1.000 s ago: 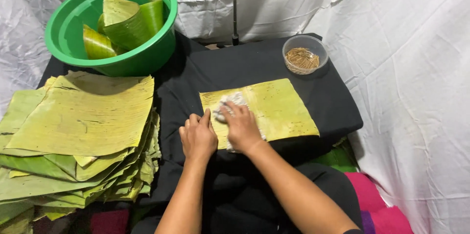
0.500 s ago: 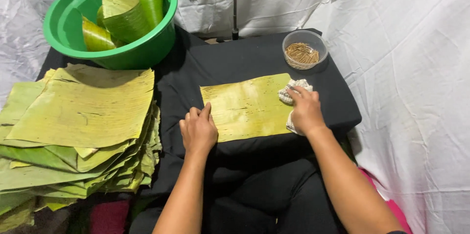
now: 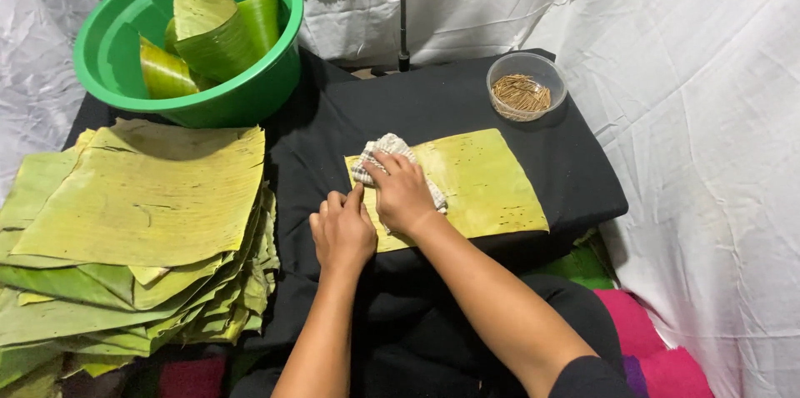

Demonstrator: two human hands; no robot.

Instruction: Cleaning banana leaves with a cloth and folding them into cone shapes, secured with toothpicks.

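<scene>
A yellow-green banana leaf sheet [image 3: 487, 181] lies flat on the black-covered table [image 3: 433, 102]. My right hand [image 3: 402, 194] presses a crumpled checked cloth [image 3: 381, 152] onto the leaf's left end. The cloth shows above and beside the fingers. Just to the left, my left hand [image 3: 342, 231] rests flat with fingers together at the leaf's near left corner, holding it down. Both forearms reach in from the bottom.
A tall stack of banana leaf sheets [image 3: 137, 215] fills the left side. Behind it stands a green plastic basin [image 3: 108, 73] holding rolled leaves [image 3: 221, 31]. A small clear bowl of thin sticks [image 3: 522, 91] sits at the back right. White fabric hangs all around.
My right hand has swept the cloth from the leaf's right end back to its left end. The left hand has stayed at the near left corner.
</scene>
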